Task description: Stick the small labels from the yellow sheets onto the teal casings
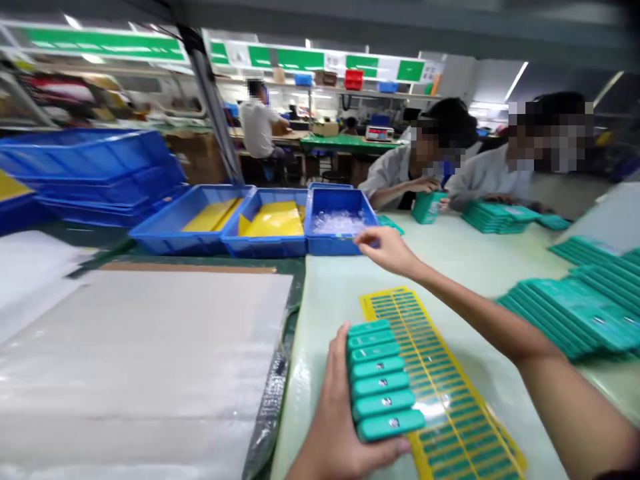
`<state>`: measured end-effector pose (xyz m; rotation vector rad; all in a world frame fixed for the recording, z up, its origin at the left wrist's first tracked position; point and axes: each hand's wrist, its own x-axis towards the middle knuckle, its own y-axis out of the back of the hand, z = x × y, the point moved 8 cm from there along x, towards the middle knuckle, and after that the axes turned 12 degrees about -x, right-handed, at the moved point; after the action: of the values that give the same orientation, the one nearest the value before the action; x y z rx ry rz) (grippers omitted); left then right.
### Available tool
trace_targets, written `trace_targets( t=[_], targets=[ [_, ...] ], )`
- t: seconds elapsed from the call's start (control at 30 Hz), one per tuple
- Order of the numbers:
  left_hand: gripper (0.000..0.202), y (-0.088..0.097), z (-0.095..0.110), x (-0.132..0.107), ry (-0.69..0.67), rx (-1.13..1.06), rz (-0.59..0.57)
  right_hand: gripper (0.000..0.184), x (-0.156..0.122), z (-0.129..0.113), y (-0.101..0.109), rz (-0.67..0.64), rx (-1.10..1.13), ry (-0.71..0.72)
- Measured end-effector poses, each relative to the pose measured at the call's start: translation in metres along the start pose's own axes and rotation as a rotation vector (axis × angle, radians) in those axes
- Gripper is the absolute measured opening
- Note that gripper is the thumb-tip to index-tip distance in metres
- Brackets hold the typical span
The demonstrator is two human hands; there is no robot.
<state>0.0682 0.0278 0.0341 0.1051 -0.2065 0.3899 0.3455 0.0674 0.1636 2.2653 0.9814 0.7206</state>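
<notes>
My left hand [334,410] is wrapped around a stack of several flat teal cases [383,383] with rounded ends. Some of the ends turned toward me carry a small dark and silvery opening. The stack is held over the edge of a yellow-bordered sheet [425,360] with rows of narrow teal strips. My right hand [387,250] is at the front right corner of a blue bin [333,247] holding small clear pieces [337,223]. Its thumb and index finger are pinched together; anything between them is too small to make out.
Piles of teal cases [575,313] lie at the right. Two people sit across the table; one handles a teal block [427,207]. Blue bins [265,247] with yellow sheets and stacked blue crates [100,173] stand at the left. A white sheet [150,353] covers the left table.
</notes>
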Motion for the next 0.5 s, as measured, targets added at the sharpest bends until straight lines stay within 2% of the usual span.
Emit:
trace_targets(
  t=[0.1,0.17,0.23,0.3,0.4,0.5],
  targets=[
    [0.141,0.002,0.017,0.006,-0.059,0.017,0.018,0.007,-0.127,0.066,0.043,0.040,-0.148,-0.206],
    [0.140,0.002,0.026,0.011,-0.110,0.079,0.033,0.012,-0.217,0.096,0.061,0.052,-0.220,-0.350],
    [0.140,0.003,0.030,0.016,-0.144,0.129,0.038,0.021,-0.298,0.110,0.074,0.113,-0.289,-0.507],
    [0.138,0.005,0.031,0.019,-0.157,0.143,0.049,0.029,-0.362,0.109,0.076,0.182,-0.341,-0.651],
    [0.138,0.007,0.030,0.021,-0.150,0.148,0.042,0.033,-0.421,0.098,0.062,0.258,-0.343,-0.777],
    [0.144,0.008,0.028,0.022,-0.136,0.189,0.029,0.031,-0.438,0.087,0.044,0.333,-0.390,-0.785]
  ],
)
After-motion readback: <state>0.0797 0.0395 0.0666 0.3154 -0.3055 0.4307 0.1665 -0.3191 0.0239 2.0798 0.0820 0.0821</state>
